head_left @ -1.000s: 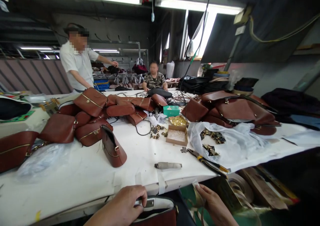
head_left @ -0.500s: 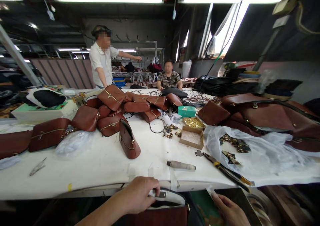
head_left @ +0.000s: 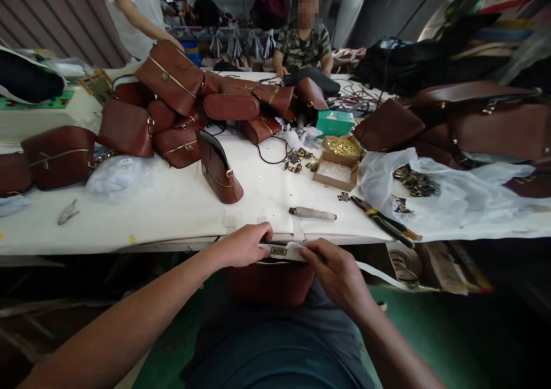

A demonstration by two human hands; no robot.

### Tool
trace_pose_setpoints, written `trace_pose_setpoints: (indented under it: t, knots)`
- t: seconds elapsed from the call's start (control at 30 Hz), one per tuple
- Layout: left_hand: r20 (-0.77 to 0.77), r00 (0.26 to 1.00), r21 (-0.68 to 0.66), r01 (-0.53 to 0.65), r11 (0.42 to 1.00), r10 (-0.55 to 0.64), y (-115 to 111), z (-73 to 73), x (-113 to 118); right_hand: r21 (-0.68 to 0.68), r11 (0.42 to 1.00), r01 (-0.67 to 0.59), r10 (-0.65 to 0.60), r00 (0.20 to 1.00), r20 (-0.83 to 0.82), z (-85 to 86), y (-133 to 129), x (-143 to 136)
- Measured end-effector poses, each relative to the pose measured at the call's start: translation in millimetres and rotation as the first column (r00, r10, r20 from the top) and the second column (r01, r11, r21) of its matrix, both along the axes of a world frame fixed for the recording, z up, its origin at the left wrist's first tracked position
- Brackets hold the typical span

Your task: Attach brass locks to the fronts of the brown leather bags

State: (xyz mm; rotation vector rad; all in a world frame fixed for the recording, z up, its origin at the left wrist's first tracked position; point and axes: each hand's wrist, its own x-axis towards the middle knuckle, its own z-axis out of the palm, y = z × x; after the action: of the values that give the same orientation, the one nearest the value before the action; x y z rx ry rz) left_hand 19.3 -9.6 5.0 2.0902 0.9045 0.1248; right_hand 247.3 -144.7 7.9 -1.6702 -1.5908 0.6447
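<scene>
Here, at the lower centre of the frame, a brown bag [head_left: 271, 283] sits on the person's lap, just below the edge of the white table [head_left: 172, 222]. The left hand [head_left: 243, 244] is closed on the bag's top edge, thumb and fingers pinched over the pale lining beside a small metal clasp [head_left: 278, 251]. Just right of it, the right hand [head_left: 338, 271] grips the same edge, with a white strip [head_left: 383, 275] trailing off to the right from under it. The two hands are close together, with only the clasp between them.

A likely risk is that the bag slides off the lap, since it is held only at the rim; a hard tug might also pull the lining askew.

On the table, from the left of the frame: a small metal tool [head_left: 68, 212], a clear plastic bag [head_left: 118, 174], and a pile of about a dozen brown bags [head_left: 172, 79], one standing apart [head_left: 219, 168]. Towards the centre lie one grey handle [head_left: 312, 213], two open boxes [head_left: 336, 171] and one teal box [head_left: 334, 123]. To the right are one pair of pliers [head_left: 383, 221] and a plastic sheet [head_left: 451, 199] with scattered brass fittings. Two other people are in the upper part of the frame.
</scene>
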Motion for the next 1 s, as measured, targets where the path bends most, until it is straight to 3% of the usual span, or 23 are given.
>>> trace_pose_setpoints:
  t: [0.07, 0.23, 0.37, 0.47, 0.6, 0.73, 1.0]
  knots:
    - [0.012, 1.0, -0.02, -0.009, 1.0, 0.009, 0.5, -3.5, -1.5, -0.006, 0.992, -0.128, 0.128, 0.983, 0.131, -0.1, 15.7, -19.2]
    - [0.013, 0.999, -0.104, -0.039, 0.994, 0.041, 1.4, -9.5, -7.3, -0.083, 0.984, -0.159, 0.177, 0.934, 0.309, -15.1, 24.1, -33.8]
    - [0.031, 0.996, -0.101, 0.081, 0.992, -0.078, 2.6, -3.9, -9.2, -0.108, 0.991, -0.079, 0.113, 0.927, 0.358, -19.8, 18.8, -39.6]
    - [-0.054, 0.987, -0.084, 0.146, 0.986, -0.15, 2.7, 4.0, -6.2, -0.174, 0.985, -0.013, 0.087, 0.902, 0.423, -16.4, 18.6, -45.8]
    - [-0.222, 0.962, 0.09, 0.182, 0.979, -0.159, 0.3, 13.2, 7.9, -0.213, 0.977, 0.013, 0.085, 0.891, 0.446, -13.0, 18.2, -48.4]
    - [-0.362, 0.912, 0.266, 0.3, 0.916, -0.194, -3.8, 19.3, 23.8, -0.244, 0.97, 0.006, 0.083, 0.931, 0.354, -13.6, 15.6, -42.5]
    - [-0.368, 0.915, 0.242, 0.265, 0.934, -0.164, -10.6, 25.1, 27.0, -0.267, 0.953, 0.142, -0.013, 0.901, 0.433, -10.7, 14.7, -33.8]
